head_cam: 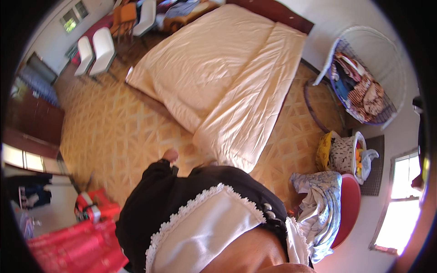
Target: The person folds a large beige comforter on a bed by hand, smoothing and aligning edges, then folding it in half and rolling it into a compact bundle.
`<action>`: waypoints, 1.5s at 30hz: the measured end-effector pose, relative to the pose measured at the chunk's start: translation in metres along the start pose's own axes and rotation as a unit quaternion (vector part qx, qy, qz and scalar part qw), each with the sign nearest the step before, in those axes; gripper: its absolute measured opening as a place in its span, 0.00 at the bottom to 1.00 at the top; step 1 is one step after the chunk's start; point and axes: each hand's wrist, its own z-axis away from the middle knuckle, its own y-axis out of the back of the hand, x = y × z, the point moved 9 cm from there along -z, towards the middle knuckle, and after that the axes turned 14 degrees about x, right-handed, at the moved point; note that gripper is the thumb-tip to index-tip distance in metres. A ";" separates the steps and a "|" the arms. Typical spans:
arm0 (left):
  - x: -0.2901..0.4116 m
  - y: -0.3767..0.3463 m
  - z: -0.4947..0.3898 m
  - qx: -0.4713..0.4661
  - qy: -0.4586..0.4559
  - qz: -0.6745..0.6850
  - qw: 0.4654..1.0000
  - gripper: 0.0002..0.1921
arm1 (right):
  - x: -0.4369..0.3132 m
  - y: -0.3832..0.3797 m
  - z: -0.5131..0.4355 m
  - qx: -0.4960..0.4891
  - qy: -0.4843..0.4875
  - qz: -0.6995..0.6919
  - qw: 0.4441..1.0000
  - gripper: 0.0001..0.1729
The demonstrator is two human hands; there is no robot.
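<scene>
My left hand (170,155) hangs at the end of a black sleeve, low over the tiled floor. It is blurred and small, so its fingers do not show clearly; nothing can be seen in it. My right hand is out of view. Before me a bed wears a beige cover (218,71), which is fairly smooth across the middle. Along its right side the cover is folded over in a long, wrinkled strip (251,102). One corner of this strip reaches down close to my body. A small blurred patch shows between my body and the cover; I cannot tell what it is.
White chairs (103,47) stand at the far left. On the right are an oval hamper of clothes (365,85), a patterned basket (343,155) and a cloth-draped red chair (350,208). A dark red cabinet (34,116) stands left; red fabric (82,245) lies lower left.
</scene>
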 end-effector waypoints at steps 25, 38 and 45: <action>0.011 -0.007 0.059 0.075 0.198 0.135 0.968 0.13 | -0.004 -0.064 -0.086 -0.063 -0.043 0.093 0.993 0.19; 0.016 -0.099 -0.159 0.104 0.095 0.175 0.974 0.41 | 0.067 -0.179 -0.205 0.062 -0.096 0.028 0.993 0.51; 0.012 -0.116 -0.183 0.065 0.112 0.385 0.914 0.36 | 0.118 -0.215 -0.229 -0.005 -0.222 0.001 0.975 0.48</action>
